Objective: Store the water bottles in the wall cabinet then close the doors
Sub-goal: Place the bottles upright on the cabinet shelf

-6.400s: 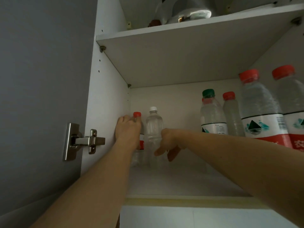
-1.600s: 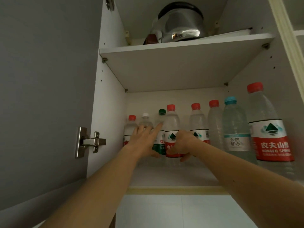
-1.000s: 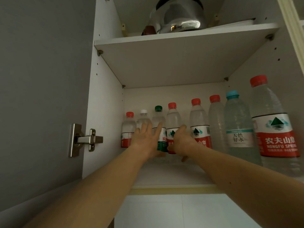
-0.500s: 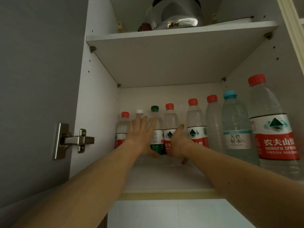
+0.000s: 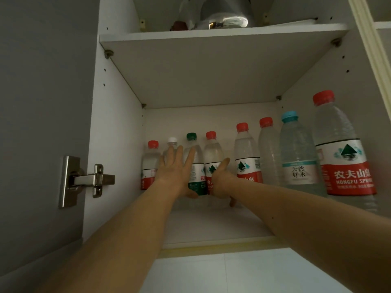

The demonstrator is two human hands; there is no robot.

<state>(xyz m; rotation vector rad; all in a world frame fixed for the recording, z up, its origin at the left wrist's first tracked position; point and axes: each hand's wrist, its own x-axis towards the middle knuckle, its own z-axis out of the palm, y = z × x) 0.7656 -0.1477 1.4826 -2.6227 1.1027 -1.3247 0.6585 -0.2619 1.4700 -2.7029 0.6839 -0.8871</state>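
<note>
Several water bottles stand in a row on the lower shelf (image 5: 211, 225) of the open wall cabinet. At the back are a red-capped bottle (image 5: 149, 163), a white-capped one (image 5: 171, 142), a green-capped one (image 5: 193, 149) and a red-capped one (image 5: 212, 153). My left hand (image 5: 176, 172) lies flat with straight fingers against the white-capped and green-capped bottles. My right hand (image 5: 221, 180) is spread open in front of the red-capped bottle, fingers straight. To the right stand two more red-capped bottles (image 5: 246, 157), a blue-capped one (image 5: 296, 153) and a large red-labelled one (image 5: 342, 157).
The grey cabinet door (image 5: 42, 102) hangs open at the left on a metal hinge (image 5: 84, 180). A shiny metal pot (image 5: 222, 15) sits on the upper shelf (image 5: 211, 37). White wall tile (image 5: 211, 273) shows below the cabinet.
Both hands have opened out from the bottles since earlier, fingers straightening. The view has shifted slightly; the bottles stay in their row.
</note>
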